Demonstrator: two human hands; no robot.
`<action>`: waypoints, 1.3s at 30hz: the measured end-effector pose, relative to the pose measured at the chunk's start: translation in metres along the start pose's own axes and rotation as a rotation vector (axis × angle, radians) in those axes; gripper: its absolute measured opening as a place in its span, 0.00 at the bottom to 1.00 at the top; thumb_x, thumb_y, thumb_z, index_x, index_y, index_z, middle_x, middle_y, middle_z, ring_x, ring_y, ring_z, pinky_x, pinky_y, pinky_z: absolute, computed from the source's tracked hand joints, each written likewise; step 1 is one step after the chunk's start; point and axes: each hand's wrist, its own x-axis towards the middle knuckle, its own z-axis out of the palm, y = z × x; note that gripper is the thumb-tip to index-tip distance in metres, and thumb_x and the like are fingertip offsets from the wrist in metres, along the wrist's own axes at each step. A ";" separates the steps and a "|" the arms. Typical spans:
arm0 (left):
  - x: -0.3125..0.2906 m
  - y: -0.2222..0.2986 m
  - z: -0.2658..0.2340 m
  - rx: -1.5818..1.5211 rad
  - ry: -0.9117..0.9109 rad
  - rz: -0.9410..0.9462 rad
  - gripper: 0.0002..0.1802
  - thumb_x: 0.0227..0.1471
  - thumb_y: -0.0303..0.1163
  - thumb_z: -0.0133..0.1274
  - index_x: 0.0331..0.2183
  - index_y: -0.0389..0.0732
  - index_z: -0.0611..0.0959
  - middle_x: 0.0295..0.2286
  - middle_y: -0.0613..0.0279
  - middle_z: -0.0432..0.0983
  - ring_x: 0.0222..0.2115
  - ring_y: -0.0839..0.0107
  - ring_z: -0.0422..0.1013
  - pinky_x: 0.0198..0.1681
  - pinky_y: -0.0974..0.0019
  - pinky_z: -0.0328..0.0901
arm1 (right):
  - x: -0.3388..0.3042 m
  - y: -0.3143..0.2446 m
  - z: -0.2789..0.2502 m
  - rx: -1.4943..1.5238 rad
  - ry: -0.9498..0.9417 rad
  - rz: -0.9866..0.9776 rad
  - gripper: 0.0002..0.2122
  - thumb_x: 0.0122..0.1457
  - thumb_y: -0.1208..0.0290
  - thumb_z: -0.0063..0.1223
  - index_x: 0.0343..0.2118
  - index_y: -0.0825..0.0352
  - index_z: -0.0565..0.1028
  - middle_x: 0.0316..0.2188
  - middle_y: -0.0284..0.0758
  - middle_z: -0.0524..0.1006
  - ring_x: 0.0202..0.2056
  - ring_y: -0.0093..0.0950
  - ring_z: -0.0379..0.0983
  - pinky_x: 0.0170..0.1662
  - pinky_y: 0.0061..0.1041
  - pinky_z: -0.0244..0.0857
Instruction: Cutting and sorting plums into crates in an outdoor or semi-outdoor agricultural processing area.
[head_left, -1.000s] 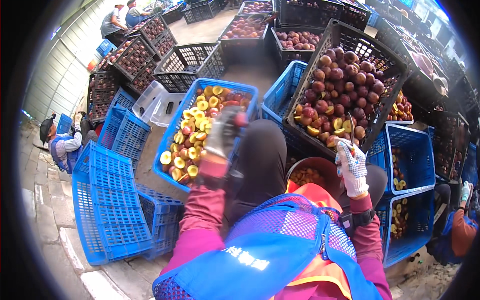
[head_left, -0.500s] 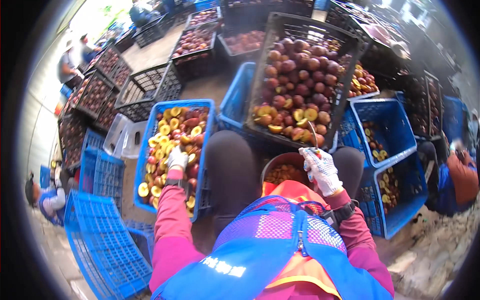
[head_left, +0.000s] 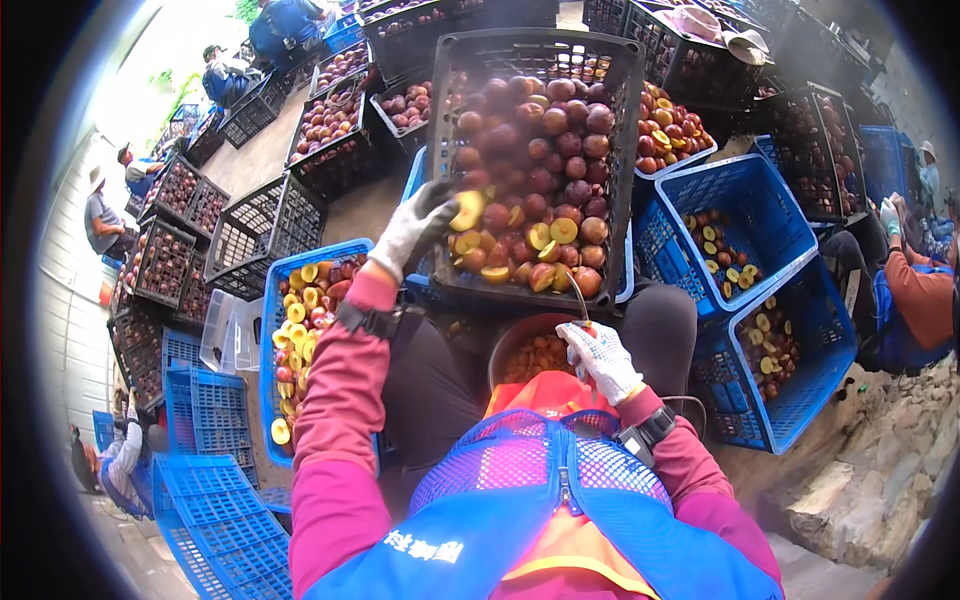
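My left hand (head_left: 418,228), in a white glove with dark fingers, is raised by the left edge of the black crate (head_left: 540,42), its fingertips closed on a plum half (head_left: 467,210) with yellow flesh. Whole dark red plums (head_left: 575,150) fill that crate, with several cut halves at its near end. My right hand (head_left: 603,358), in a white dotted glove, grips a thin curved knife (head_left: 580,293) whose blade points up. Under it, between my knees, stands a reddish bucket (head_left: 498,352) holding small orange-brown pieces, probably pits. Left of my knee, a blue crate (head_left: 268,350) holds cut plums.
Two blue crates (head_left: 745,290) with some plum halves lie tilted at my right. Empty blue crates (head_left: 215,510) lie at lower left, near a clear plastic bin (head_left: 232,335). Black crates of plums (head_left: 330,125) stand farther off. Other people (head_left: 915,290) sit at both sides.
My left hand has risen from the blue crate of halves toward the black crate and now holds a plum half. My right hand stays over the bucket with the knife. The view has shifted.
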 end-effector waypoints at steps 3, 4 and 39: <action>0.070 -0.021 0.042 0.157 -0.085 0.011 0.37 0.66 0.46 0.67 0.67 0.38 0.76 0.59 0.49 0.81 0.58 0.59 0.78 0.60 0.58 0.73 | 0.009 0.000 -0.012 -0.074 -0.003 -0.025 0.16 0.73 0.54 0.64 0.47 0.64 0.83 0.24 0.29 0.77 0.17 0.19 0.69 0.22 0.23 0.64; 0.095 -0.046 0.050 0.422 -0.098 0.007 0.37 0.65 0.46 0.66 0.68 0.40 0.75 0.60 0.47 0.80 0.58 0.55 0.78 0.60 0.56 0.73 | 0.013 0.000 -0.015 -0.135 -0.024 -0.043 0.16 0.73 0.54 0.63 0.47 0.64 0.83 0.27 0.31 0.78 0.21 0.22 0.71 0.26 0.25 0.65; -0.175 -0.033 0.106 -0.664 -0.088 0.067 0.14 0.74 0.27 0.49 0.58 0.40 0.76 0.43 0.63 0.79 0.41 0.70 0.76 0.47 0.63 0.74 | -0.007 -0.042 0.099 -0.649 0.255 -1.155 0.21 0.77 0.63 0.55 0.67 0.67 0.75 0.45 0.51 0.87 0.42 0.49 0.87 0.44 0.41 0.81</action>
